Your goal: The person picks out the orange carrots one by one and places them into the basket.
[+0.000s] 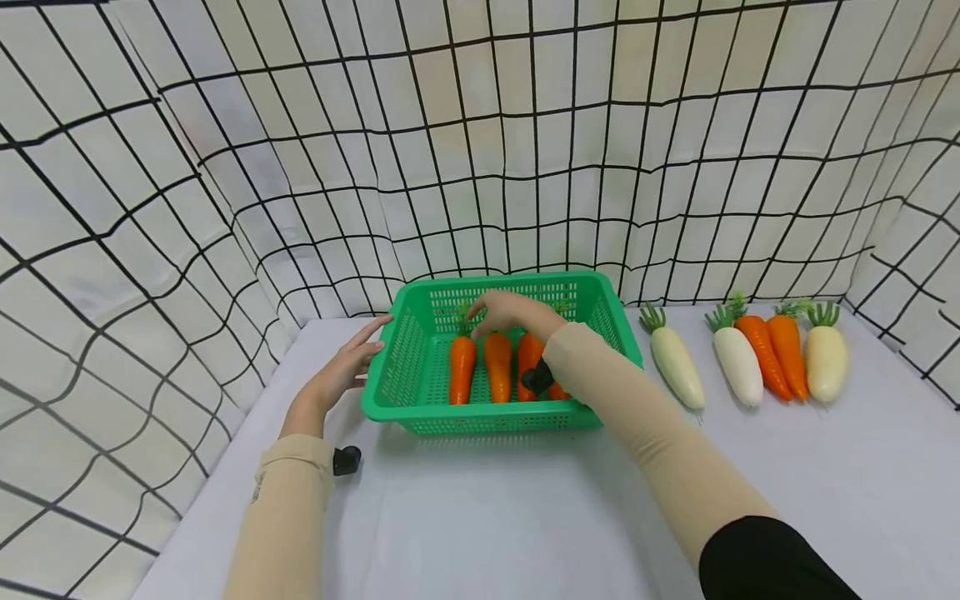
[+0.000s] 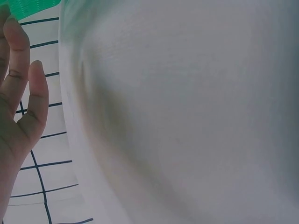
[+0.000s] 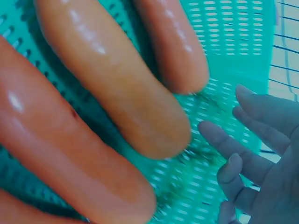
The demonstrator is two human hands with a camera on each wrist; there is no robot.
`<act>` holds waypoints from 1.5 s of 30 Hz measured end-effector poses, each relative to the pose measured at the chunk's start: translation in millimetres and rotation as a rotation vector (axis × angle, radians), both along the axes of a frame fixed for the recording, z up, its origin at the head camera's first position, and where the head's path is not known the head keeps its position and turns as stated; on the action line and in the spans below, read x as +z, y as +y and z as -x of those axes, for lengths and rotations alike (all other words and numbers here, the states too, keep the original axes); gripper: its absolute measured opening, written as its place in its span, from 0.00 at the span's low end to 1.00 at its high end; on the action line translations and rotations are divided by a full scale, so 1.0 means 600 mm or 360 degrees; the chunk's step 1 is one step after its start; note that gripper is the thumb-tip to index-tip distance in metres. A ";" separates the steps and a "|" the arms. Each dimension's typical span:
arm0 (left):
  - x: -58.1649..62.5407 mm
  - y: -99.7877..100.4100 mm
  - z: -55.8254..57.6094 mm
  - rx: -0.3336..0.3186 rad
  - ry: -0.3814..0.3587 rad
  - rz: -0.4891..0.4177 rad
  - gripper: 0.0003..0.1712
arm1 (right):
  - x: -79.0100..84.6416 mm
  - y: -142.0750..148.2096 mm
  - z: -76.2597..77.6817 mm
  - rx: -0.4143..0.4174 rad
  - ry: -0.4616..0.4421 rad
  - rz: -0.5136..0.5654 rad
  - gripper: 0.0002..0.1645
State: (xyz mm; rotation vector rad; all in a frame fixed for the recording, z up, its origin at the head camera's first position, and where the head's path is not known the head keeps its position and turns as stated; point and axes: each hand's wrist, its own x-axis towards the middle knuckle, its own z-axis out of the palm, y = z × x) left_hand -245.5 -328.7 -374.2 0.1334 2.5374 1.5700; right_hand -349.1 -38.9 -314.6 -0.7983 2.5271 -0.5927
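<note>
A green plastic basket point(image 1: 480, 421) holds several orange carrots point(image 1: 498, 368) lying side by side, with leafy tops toward the back wall. My left hand point(image 1: 341, 375) is at the basket's left rim, its fingers extended against the outside. Over the basket, my right hand point(image 1: 506, 310) hovers above the tops of the left carrots. In the right wrist view, that hand point(image 3: 261, 158) has loosely bent, spread fingers beside the carrot ends, with nothing between them. My right forearm and the wrist camera partly hide the rightmost carrot point(image 1: 557, 392).
Right of the basket, a white radish point(image 1: 677, 367) lies alone on the white tabletop point(image 1: 480, 517). Farther right are two more radishes point(image 1: 827, 362) with two carrots point(image 1: 787, 354) between them. Black netting point(image 1: 495, 179) over white cloth encloses the back and sides.
</note>
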 end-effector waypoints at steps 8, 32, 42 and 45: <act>0.004 0.001 -0.003 0.0005 0.0015 0.0025 0.37 | 0.043 0.045 -0.001 0.0094 -0.0012 0.0210 0.27; 0.002 0.004 -0.002 0.0015 0.0011 0.0035 0.37 | 0.083 0.299 -0.084 -0.0156 0.0447 0.0543 0.21; 0.005 0.006 -0.003 0.0013 0.0008 0.0019 0.36 | 0.030 0.419 -0.101 -0.0352 0.0876 0.0419 0.17; 0.004 0.007 -0.003 0.0002 0.0011 0.0029 0.37 | 0.009 0.460 -0.100 -0.0455 0.0872 0.0385 0.18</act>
